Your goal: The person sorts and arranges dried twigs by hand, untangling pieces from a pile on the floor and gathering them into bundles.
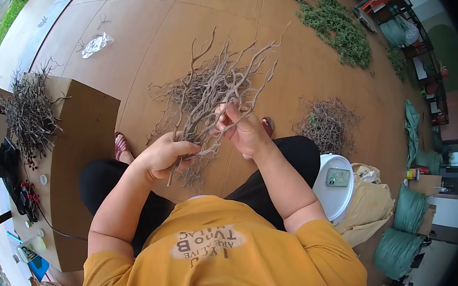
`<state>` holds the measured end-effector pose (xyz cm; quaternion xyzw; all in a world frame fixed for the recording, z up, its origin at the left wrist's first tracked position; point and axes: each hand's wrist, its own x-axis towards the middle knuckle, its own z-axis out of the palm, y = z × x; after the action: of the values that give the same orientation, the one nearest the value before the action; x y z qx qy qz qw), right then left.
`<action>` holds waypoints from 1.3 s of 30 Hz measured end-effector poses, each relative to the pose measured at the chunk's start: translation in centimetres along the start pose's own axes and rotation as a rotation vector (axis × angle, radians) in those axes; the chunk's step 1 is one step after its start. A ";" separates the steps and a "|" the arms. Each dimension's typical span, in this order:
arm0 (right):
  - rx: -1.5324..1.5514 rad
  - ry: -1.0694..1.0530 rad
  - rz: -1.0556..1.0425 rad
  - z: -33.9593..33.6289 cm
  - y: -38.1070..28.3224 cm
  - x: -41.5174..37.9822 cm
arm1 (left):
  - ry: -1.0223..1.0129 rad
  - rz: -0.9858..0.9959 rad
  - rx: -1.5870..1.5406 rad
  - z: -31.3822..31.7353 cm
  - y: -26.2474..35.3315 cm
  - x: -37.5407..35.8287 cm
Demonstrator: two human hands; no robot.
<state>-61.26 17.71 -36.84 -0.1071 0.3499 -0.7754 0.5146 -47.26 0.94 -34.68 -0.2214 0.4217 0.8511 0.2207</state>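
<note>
A bundle of brown, twisted branches fans out upward in front of my body. My left hand is wrapped round its lower stems, the cut ends sticking out below. Higher up on the right side, my right hand has its fingers bent and pinched on a branch of the same bundle. Behind the bundle, a heap of similar twigs lies on the floor, partly hidden by the branches I hold.
A cardboard box at the left bears a dark twig pile. At the right are another twig heap, a white bucket with a small device on its lid, and green plants. Crumpled clear plastic lies at upper left.
</note>
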 end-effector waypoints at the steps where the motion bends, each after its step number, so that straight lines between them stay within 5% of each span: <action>1: 0.019 0.017 -0.015 0.1 0.3 0.1 | 0.045 0.000 -0.019 0.6 -0.1 0.0; 3: 0.057 0.048 -0.041 0.4 1.1 0.1 | 0.138 0.000 -0.060 2.5 -0.1 -0.2; 7: 0.200 0.247 0.040 -0.8 1.0 -0.4 | -0.019 0.029 0.086 0.6 -2.2 1.4; 10: 0.432 -0.004 0.066 -5.0 1.7 0.1 | -0.022 0.008 -0.012 1.5 -1.6 1.4; 13: 0.359 0.188 0.187 -4.0 0.6 -0.3 | 0.045 0.030 0.141 2.9 -1.4 0.7; 16: 0.025 0.622 0.195 0.9 -0.5 -0.4 | 0.053 0.071 0.316 2.9 -1.6 -0.3; 17: -0.051 0.838 0.033 -1.6 -1.2 0.4 | 0.070 0.055 0.318 2.6 -1.0 -1.8; 19: 0.254 0.477 -0.345 -14.4 -9.0 -3.7 | 0.212 0.096 0.244 -0.4 -0.6 -5.1; 20: 0.014 0.767 -0.510 -12.1 -13.1 -5.3 | 0.347 0.169 0.144 -2.2 -0.8 -5.8; 24: -0.829 1.245 -0.868 -15.5 -21.7 -7.2 | 0.638 0.324 -0.044 -5.5 0.2 -4.2; 26: -1.266 1.201 -0.466 -24.7 -27.4 -9.3 | 0.590 0.327 -0.157 -7.8 0.6 -4.2; 28: -1.874 1.767 0.120 -35.3 -30.1 -11.7 | 0.692 0.392 -0.101 -8.5 0.7 -4.3; 31: -1.825 1.947 0.714 -28.3 -25.8 -9.2 | 0.758 0.493 -0.124 -9.0 0.8 -5.1; 32: -1.968 1.914 0.641 -27.8 -23.6 -7.5 | 0.731 0.500 -0.169 -8.7 0.9 -5.3; 36: -2.301 0.503 0.752 -29.1 -8.3 0.9 | 0.576 0.523 -0.207 -8.0 1.6 -6.1; 37: -2.107 0.236 0.956 -25.3 -2.9 2.7 | 0.551 0.523 -0.194 -8.1 1.7 -6.2; 38: -1.952 -0.193 1.116 -31.4 5.0 3.5 | 0.525 0.520 -0.180 -8.4 1.7 -6.1; 39: -1.843 -0.374 1.156 -28.8 10.7 3.3 | 0.551 0.509 -0.169 -8.4 1.6 -6.1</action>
<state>-70.17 24.85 -65.52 -0.3856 0.7078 0.1685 0.5674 -41.63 -7.95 -34.91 -0.3477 0.4352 0.8189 -0.1382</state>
